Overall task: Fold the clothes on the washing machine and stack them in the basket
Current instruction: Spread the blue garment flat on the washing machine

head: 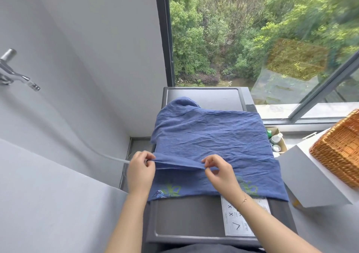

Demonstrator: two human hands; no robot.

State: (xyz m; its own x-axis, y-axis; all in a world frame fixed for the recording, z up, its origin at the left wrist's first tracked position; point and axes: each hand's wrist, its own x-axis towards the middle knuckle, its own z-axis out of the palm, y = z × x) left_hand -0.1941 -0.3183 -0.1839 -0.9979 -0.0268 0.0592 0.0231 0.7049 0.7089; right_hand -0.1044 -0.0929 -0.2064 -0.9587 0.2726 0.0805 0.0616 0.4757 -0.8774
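Two hands meet you at the near part of the blue garment (209, 138), which lies spread across the top of the dark washing machine (186, 221). Your left hand (140, 172) pinches a raised fold of the cloth at its left edge between thumb and fingers, and your right hand (220, 172) pinches the same ridge nearer the middle with thumb and forefinger, the other fingers loosely curled above it. The lifted fold runs between your two hands; the rest of the garment lies flat and wrinkled, with a green and blue flower print (169, 191) near the hem closest to you. Off to your right the wicker basket (338, 151) sits on a white box (310, 179), well apart from the cloth, and nothing stands between them. Between the machine and that box, lower down, an open carton holds some bottles (275, 139). A white label (240, 221) with symbols is stuck on the machine lid under your right forearm. To your left, a metal tap (13, 72) juts from the grey wall, and a pale hose (108, 156) runs down toward the machine. Beyond the machine a large window (252, 29) looks onto green trees.
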